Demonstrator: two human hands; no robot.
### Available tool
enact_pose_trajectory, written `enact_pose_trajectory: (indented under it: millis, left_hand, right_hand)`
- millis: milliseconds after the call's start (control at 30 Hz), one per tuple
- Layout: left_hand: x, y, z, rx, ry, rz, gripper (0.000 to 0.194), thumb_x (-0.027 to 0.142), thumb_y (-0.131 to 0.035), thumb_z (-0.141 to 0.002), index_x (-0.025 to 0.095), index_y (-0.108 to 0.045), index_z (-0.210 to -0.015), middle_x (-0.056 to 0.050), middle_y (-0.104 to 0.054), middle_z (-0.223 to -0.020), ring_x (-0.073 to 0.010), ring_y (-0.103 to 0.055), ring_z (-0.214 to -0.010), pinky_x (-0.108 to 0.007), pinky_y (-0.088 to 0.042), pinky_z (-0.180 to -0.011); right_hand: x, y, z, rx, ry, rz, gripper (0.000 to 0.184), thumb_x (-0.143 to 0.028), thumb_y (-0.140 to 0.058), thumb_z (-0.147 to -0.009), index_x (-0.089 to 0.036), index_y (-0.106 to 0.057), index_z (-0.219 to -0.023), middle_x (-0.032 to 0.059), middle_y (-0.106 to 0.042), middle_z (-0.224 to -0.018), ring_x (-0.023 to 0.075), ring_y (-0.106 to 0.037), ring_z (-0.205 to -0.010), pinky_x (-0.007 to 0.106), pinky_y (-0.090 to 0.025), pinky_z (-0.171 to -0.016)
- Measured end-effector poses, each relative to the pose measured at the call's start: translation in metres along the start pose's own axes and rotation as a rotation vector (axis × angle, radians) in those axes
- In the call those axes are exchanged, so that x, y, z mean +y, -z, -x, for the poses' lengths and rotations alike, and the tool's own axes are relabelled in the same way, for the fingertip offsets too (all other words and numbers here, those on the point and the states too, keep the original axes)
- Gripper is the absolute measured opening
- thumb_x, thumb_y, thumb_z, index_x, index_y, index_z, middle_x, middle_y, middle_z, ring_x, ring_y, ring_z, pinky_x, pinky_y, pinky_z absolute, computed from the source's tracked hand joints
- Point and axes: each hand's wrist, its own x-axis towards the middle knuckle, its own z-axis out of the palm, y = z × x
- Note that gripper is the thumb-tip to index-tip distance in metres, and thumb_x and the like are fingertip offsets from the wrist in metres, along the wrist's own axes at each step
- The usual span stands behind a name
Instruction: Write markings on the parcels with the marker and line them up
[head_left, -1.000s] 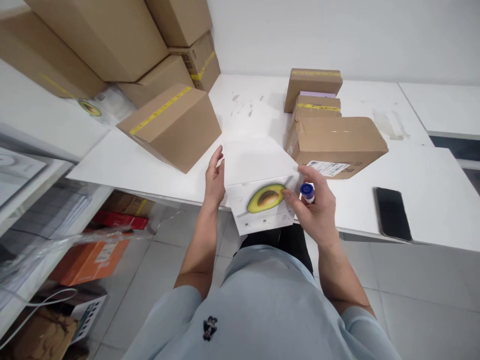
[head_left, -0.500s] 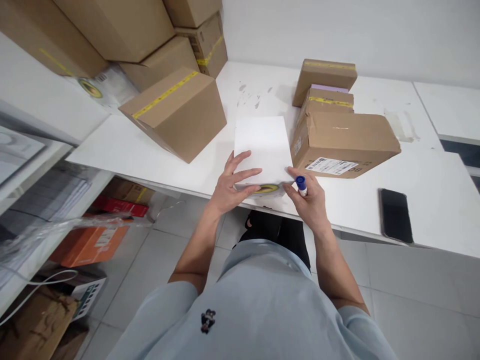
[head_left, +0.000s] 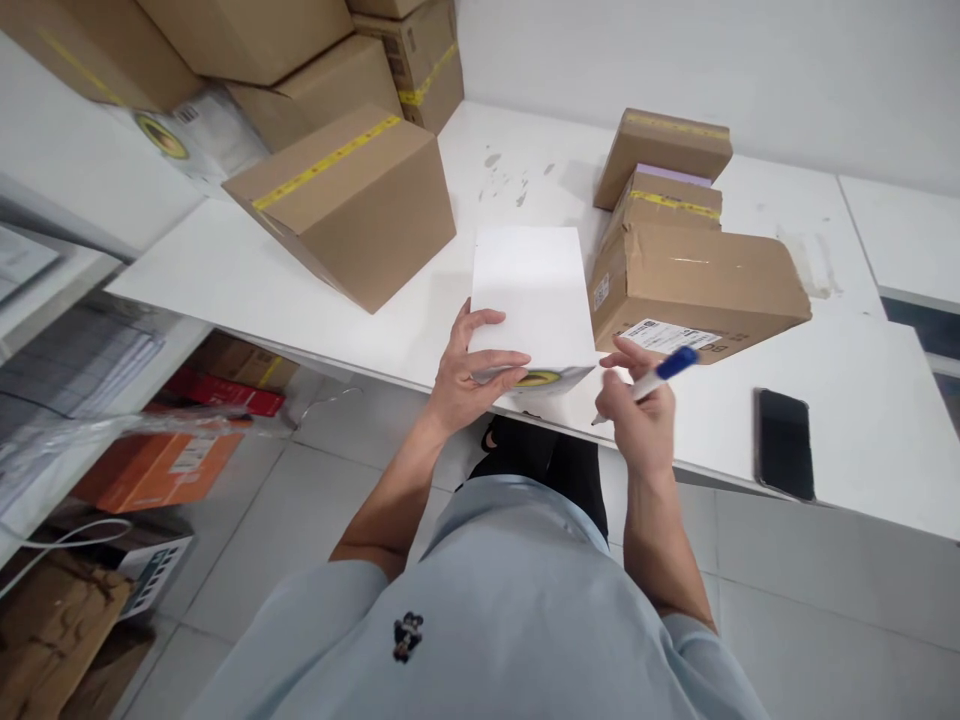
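A white box [head_left: 531, 285] stands on the white table near its front edge, with an avocado picture on the side facing me. My left hand [head_left: 474, 372] grips its near left corner, fingers on the top and thumb at the front side. Just right of the box, my right hand [head_left: 643, 410] holds a marker pen [head_left: 651, 379] with a white barrel. The pen's blue end points up and right, and its thin tip points down and left, apart from the box.
Right of the white box sit several cardboard boxes [head_left: 705, 285] and a phone [head_left: 783, 443]. A taped cardboard box [head_left: 352, 200] stands on the left, with more stacked behind it. Below left, a shelf [head_left: 172, 350] and an orange box [head_left: 169, 458] flank the floor.
My right hand has left the box's right side and shifted slightly right. The marker has swung from upright to slanted, its tip now showing. My left hand stays on the box.
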Motion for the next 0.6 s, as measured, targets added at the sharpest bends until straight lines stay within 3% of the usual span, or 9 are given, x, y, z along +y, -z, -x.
enact_pose_trajectory:
  millis: [67,133,200,267,333,367,467,533,600]
  left_hand:
    - [0.000,-0.001,0.000,0.007,-0.003,0.012,0.010,0.035,-0.074,-0.085,0.032,-0.076,-0.094,-0.002,-0.057,-0.126,-0.0197,-0.059,-0.122,-0.057,-0.031,-0.125]
    - [0.001,-0.003,0.000,0.021,-0.020,0.033,0.009,0.033,-0.075,-0.085,0.031,-0.075,-0.094,-0.002,-0.057,-0.125,-0.0193,-0.059,-0.121,-0.058,-0.030,-0.125]
    - [0.001,-0.006,-0.001,0.035,-0.038,0.047,0.010,0.030,-0.075,-0.085,0.031,-0.075,-0.095,-0.002,-0.056,-0.125,-0.0189,-0.059,-0.121,-0.059,-0.029,-0.125]
    - [0.002,-0.009,0.000,0.042,-0.043,0.039,0.011,0.029,-0.074,-0.085,0.032,-0.074,-0.095,-0.002,-0.055,-0.126,-0.0190,-0.059,-0.122,-0.060,-0.030,-0.124]
    - [0.002,-0.011,0.000,0.037,-0.034,0.015,0.011,0.030,-0.073,-0.086,0.032,-0.073,-0.097,-0.003,-0.055,-0.126,-0.0194,-0.058,-0.122,-0.060,-0.031,-0.124]
    - [0.003,-0.012,0.001,0.034,-0.030,0.005,0.011,0.031,-0.073,-0.086,0.032,-0.072,-0.097,-0.003,-0.055,-0.127,-0.0198,-0.058,-0.122,-0.060,-0.031,-0.124]
    - [0.003,-0.013,0.000,0.047,-0.032,0.013,0.016,0.034,-0.075,-0.085,0.030,-0.069,-0.099,-0.004,-0.058,-0.125,-0.0209,-0.059,-0.120,-0.060,-0.033,-0.122]
    - [0.004,-0.013,0.000,0.072,-0.031,0.041,0.020,0.035,-0.076,-0.083,0.028,-0.066,-0.099,-0.003,-0.060,-0.122,-0.0214,-0.060,-0.119,-0.060,-0.037,-0.120]
    - [0.004,-0.013,0.000,0.086,-0.030,0.063,0.023,0.036,-0.077,-0.082,0.027,-0.064,-0.098,-0.004,-0.061,-0.119,-0.0214,-0.061,-0.118,-0.059,-0.039,-0.118]
  right_hand:
    - [-0.012,0.006,-0.001,0.025,-0.035,-0.234,0.019,-0.039,-0.065,-0.084,-0.024,-0.073,-0.094,-0.0013,-0.063,-0.088,0.0034,-0.042,-0.045,0.024,-0.040,-0.045]
    - [-0.024,0.011,-0.002,0.049,0.001,-0.355,0.031,-0.048,-0.059,-0.086,-0.022,-0.073,-0.079,0.0008,-0.063,-0.081,0.0085,-0.052,-0.051,0.029,-0.048,-0.052]
    - [-0.034,0.013,-0.003,0.093,0.112,-0.307,0.048,-0.059,-0.051,-0.088,-0.021,-0.072,-0.068,0.0024,-0.061,-0.067,0.0145,-0.059,-0.056,0.032,-0.050,-0.053]
    - [-0.040,0.010,-0.003,0.133,0.218,-0.190,0.061,-0.067,-0.043,-0.092,-0.020,-0.071,-0.064,0.0002,-0.051,-0.049,0.0151,-0.055,-0.047,0.029,-0.045,-0.045]
    - [-0.044,0.003,-0.004,0.129,0.269,-0.133,0.063,-0.070,-0.040,-0.093,-0.020,-0.074,-0.072,-0.0026,-0.045,-0.041,0.0138,-0.050,-0.038,0.027,-0.039,-0.038]
    - [-0.045,-0.002,-0.005,0.099,0.273,-0.137,0.059,-0.069,-0.043,-0.093,-0.021,-0.075,-0.080,-0.0026,-0.051,-0.043,0.0138,-0.052,-0.039,0.028,-0.041,-0.039]
    - [-0.046,-0.017,-0.013,-0.051,0.283,-0.147,0.030,-0.052,-0.065,-0.090,-0.025,-0.072,-0.101,-0.0007,-0.072,-0.071,0.0151,-0.069,-0.062,0.030,-0.057,-0.059]
    - [-0.044,-0.027,-0.021,-0.146,0.296,-0.116,0.025,-0.040,-0.075,-0.085,-0.027,-0.067,-0.106,-0.0022,-0.073,-0.081,0.0145,-0.071,-0.072,0.031,-0.059,-0.070]
    - [-0.040,-0.036,-0.029,-0.197,0.299,-0.091,0.022,-0.038,-0.074,-0.086,-0.028,-0.064,-0.103,-0.0046,-0.069,-0.076,0.0130,-0.069,-0.068,0.030,-0.058,-0.067]
